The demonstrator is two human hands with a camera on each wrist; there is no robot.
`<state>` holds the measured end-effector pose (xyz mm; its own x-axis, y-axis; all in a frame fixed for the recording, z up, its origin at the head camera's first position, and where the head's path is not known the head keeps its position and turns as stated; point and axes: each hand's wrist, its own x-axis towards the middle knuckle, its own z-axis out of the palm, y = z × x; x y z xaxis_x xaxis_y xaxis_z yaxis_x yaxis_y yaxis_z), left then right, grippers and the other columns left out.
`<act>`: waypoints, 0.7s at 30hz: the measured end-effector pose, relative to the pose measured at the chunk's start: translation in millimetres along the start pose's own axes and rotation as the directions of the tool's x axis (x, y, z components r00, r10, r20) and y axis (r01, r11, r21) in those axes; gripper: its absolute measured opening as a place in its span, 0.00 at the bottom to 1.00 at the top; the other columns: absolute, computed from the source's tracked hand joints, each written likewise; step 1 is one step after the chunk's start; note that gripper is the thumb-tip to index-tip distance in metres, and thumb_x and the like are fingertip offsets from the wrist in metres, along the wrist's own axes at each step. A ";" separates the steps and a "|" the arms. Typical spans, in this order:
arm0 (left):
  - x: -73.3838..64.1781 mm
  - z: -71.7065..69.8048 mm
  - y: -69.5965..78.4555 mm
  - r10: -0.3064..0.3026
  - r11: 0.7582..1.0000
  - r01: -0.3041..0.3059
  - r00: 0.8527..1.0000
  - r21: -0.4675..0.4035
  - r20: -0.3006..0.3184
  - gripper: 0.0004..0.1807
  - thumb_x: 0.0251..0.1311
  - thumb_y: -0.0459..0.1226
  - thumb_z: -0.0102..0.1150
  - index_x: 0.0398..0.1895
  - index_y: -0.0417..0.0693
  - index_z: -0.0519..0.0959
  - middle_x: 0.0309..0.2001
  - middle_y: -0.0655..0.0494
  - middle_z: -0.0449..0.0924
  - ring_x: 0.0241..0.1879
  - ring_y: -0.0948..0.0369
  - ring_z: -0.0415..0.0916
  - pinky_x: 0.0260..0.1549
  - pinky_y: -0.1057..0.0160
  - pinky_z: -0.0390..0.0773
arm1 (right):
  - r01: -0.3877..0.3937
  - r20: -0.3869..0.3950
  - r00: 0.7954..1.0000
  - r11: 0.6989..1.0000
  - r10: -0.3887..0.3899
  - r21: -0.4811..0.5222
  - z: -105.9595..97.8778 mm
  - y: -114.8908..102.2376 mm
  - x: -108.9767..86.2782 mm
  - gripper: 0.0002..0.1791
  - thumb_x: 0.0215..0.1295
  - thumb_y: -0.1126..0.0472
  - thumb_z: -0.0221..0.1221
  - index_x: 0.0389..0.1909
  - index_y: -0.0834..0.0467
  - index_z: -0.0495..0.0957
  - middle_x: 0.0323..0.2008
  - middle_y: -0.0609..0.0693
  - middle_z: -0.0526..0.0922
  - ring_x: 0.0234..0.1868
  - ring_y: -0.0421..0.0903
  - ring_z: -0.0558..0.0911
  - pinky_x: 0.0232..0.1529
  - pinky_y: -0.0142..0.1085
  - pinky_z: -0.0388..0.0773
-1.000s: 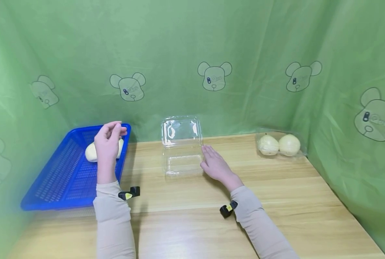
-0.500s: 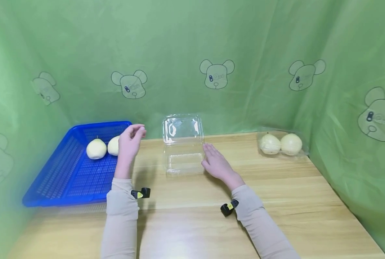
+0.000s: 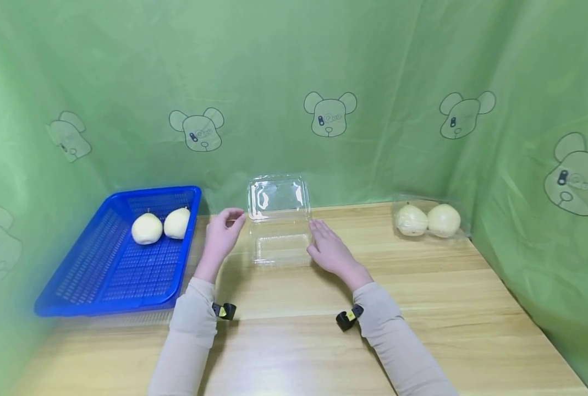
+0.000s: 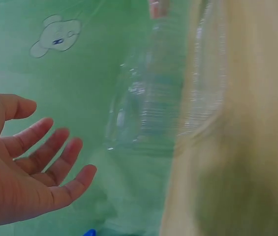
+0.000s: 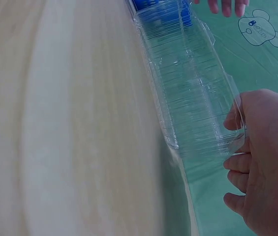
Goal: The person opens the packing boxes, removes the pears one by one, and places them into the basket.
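Observation:
A clear plastic clamshell box (image 3: 281,242) stands on the table with its lid (image 3: 279,199) raised at the back. My left hand (image 3: 224,234) is in the air just left of the box; in the left wrist view its fingers (image 4: 62,160) are spread, loosely bent and hold nothing. Against the box's right side rests my right hand (image 3: 334,254), fingers extended. The right wrist view has its thumb (image 5: 234,115) at the box's edge and the other fingers beside the end wall. Two pale round pears (image 3: 147,229) lie in the blue basket (image 3: 71,305) at left.
At the back right, two more pale pears (image 3: 444,220) sit in a clear package (image 3: 461,235). Green curtains (image 3: 264,66) with bear faces enclose the wooden table (image 3: 284,341) at the back and sides. Black wrist cameras (image 3: 349,318) are strapped to both sleeves.
My left hand has moved right and nearer, from over the blue basket to beside the clamshell box, uncovering both pears. The right hand has stayed at the box's right side.

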<state>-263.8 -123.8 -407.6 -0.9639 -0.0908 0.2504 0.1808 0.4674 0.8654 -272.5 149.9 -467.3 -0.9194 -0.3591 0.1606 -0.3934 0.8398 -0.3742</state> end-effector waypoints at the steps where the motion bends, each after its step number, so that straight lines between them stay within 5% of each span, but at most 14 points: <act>1: -1.2 1.4 -1.4 -0.002 1.000 0.002 1.000 0.003 0.012 0.17 0.66 0.39 0.56 0.54 0.40 0.78 0.54 0.41 0.80 0.51 0.46 0.79 0.53 0.50 0.79 | 0.000 0.000 1.000 1.000 0.000 0.001 0.2 -0.1 0.1 0.35 0.71 0.55 0.44 0.74 0.67 0.49 0.76 0.63 0.51 0.77 0.59 0.51 0.77 0.50 0.49; 9: -12.4 9.4 -12.4 -0.026 0.997 0.015 0.991 0.081 0.134 0.26 0.64 0.39 0.57 0.64 0.40 0.70 0.66 0.37 0.67 0.63 0.39 0.68 0.63 0.43 0.69 | -0.006 0.006 1.000 1.000 0.006 0.002 2.0 1.4 2.1 0.35 0.72 0.55 0.45 0.74 0.67 0.49 0.76 0.63 0.51 0.77 0.60 0.51 0.77 0.50 0.49; 16: -20.3 18.5 -25.2 -0.061 0.989 0.017 0.950 0.145 0.305 0.40 0.64 0.42 0.57 0.76 0.44 0.52 0.76 0.40 0.50 0.75 0.42 0.49 0.73 0.41 0.51 | -0.002 0.000 1.000 1.000 0.002 0.013 1.8 0.7 1.9 0.36 0.71 0.55 0.45 0.74 0.67 0.49 0.76 0.63 0.51 0.77 0.61 0.51 0.77 0.51 0.50; 21: -23.6 24.4 -30.7 -0.089 0.983 0.023 0.928 0.181 0.361 0.46 0.64 0.42 0.57 0.77 0.40 0.43 0.77 0.38 0.44 0.76 0.41 0.45 0.74 0.41 0.47 | -0.002 0.010 1.000 1.000 0.002 0.011 0.9 0.1 1.8 0.35 0.72 0.55 0.44 0.74 0.67 0.48 0.76 0.63 0.51 0.77 0.60 0.50 0.77 0.51 0.49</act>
<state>-251.4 -114.5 -450.6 -0.9814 0.1918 -0.0010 0.1198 0.6169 0.7779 -274.2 149.0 -467.9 -0.9203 -0.3612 0.1506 -0.3911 0.8360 -0.3849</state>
